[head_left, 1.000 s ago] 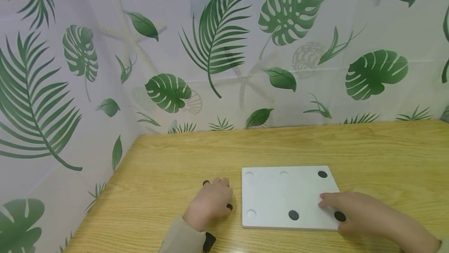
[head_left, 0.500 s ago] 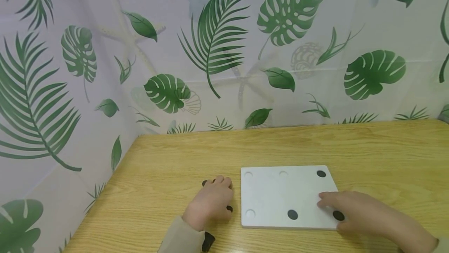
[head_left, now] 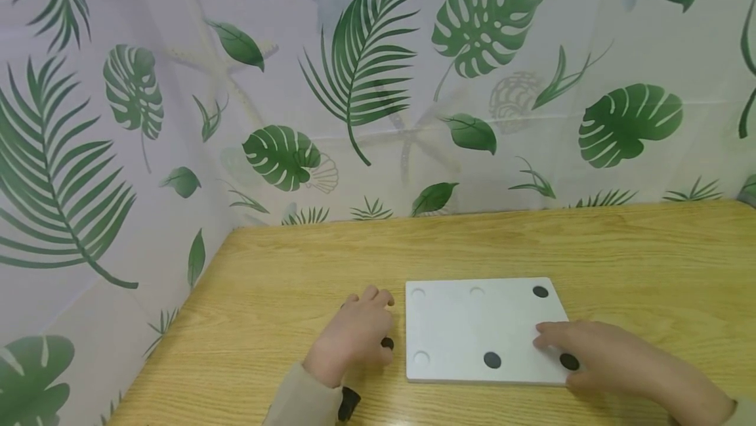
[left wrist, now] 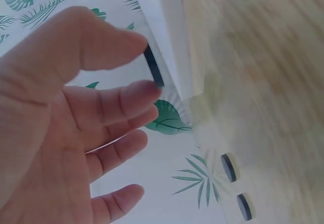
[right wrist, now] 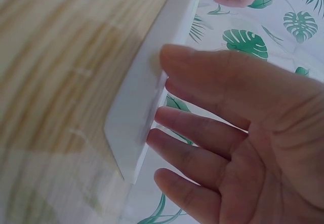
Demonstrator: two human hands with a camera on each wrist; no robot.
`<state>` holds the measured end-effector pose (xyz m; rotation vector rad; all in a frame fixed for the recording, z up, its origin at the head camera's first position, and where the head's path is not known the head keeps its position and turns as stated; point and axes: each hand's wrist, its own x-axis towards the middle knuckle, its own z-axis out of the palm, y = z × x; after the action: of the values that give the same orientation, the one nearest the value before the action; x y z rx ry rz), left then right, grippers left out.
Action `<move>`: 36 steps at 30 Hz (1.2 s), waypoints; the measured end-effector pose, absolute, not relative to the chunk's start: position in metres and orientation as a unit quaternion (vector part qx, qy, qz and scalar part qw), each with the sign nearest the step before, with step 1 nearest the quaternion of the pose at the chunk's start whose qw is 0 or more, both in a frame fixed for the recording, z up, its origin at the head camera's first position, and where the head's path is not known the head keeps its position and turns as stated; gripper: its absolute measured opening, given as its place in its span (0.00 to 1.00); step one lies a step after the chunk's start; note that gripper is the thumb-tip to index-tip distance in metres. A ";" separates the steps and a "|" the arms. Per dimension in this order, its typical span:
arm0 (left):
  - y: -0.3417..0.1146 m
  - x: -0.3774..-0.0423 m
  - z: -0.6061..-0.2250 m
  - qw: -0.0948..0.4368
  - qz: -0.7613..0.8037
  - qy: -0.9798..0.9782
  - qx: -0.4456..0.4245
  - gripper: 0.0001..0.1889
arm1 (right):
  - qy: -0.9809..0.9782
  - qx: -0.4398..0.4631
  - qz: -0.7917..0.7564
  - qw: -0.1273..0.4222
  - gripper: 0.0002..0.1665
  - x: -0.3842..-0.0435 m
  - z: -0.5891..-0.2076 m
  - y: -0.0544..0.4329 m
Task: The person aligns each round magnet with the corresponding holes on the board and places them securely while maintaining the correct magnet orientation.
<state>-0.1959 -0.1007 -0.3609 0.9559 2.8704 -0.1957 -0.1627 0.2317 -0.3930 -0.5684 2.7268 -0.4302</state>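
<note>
Left grip [head_left: 356, 331]: thumb and forefinger pinch a disc [left wrist: 154, 67] by its rim, the other fingers off it; we see a small gap between disc and the left edge of the board [head_left: 457, 331]
Right grip [head_left: 614, 354]: it rests at the board's right end, fingers fairly straight and not curled round; how hard it presses, we cannot tell
Board: flat on the counter [head_left: 283, 268] between our two grips, set discs [head_left: 492, 360] at near middle, near right and far right, bare hollows [head_left: 422, 358] at near left, far left and far middle
Disc into hollow: we judge it best to hold only the rim, centre the disc over a bare hollow, turn its face level, lower it, then press it flat with a fingertip; tilted, it could catch on the lip
Steadying: light pressure from the right should stop the board sliding
Head view: gives us the full layout of hollows, which neither wrist view shows, though the left grip covers most of the pinched disc
Left wrist view: shows us the pinch itself, the disc edge-on, and two spare discs [left wrist: 229, 168] on the counter, barely seen from the head
Right wrist view: shows us the board's thickness, with the thumb tip at its side
</note>
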 end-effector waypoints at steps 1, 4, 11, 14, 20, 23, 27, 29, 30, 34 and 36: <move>-0.101 -0.195 -0.359 0.052 -0.066 0.945 0.316 0.16 | 0.955 -0.199 -0.151 0.161 0.29 -0.163 -0.393 0.232; -0.101 -0.194 -0.356 0.047 -0.067 0.945 0.318 0.17 | 0.955 -0.198 -0.152 0.162 0.29 -0.164 -0.394 0.231; -0.099 -0.193 -0.351 0.037 -0.053 0.944 0.323 0.17 | 0.956 -0.190 -0.156 0.163 0.29 -0.163 -0.393 0.231; -0.097 -0.193 -0.351 0.038 -0.053 0.944 0.324 0.17 | 0.955 -0.195 -0.160 0.159 0.28 -0.163 -0.393 0.231; -0.092 -0.195 -0.354 0.032 -0.055 0.942 0.329 0.16 | 0.953 -0.196 -0.168 0.159 0.29 -0.161 -0.395 0.232; -0.087 -0.196 -0.355 0.018 -0.058 0.939 0.338 0.16 | 0.953 -0.194 -0.170 0.161 0.28 -0.161 -0.396 0.232; -0.079 -0.199 -0.355 0.007 -0.064 0.939 0.339 0.14 | 0.953 -0.193 -0.170 0.162 0.27 -0.160 -0.398 0.230; -0.074 -0.202 -0.354 0.008 -0.065 0.939 0.337 0.12 | 0.953 -0.192 -0.169 0.162 0.27 -0.160 -0.398 0.230; -0.071 -0.204 -0.354 0.009 -0.066 0.939 0.337 0.12 | 0.953 -0.191 -0.170 0.162 0.27 -0.160 -0.398 0.229; -0.061 -0.213 -0.352 0.007 -0.065 0.937 0.343 0.11 | 0.954 -0.190 -0.170 0.155 0.27 -0.159 -0.399 0.229; -0.056 -0.218 -0.351 0.004 -0.063 0.936 0.347 0.11 | 0.956 -0.191 -0.167 0.149 0.27 -0.159 -0.400 0.230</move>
<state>-0.2181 -0.0562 -0.3509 1.0885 2.9323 -0.1989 -0.1589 0.2299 -0.4004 -0.5493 2.7480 -0.4789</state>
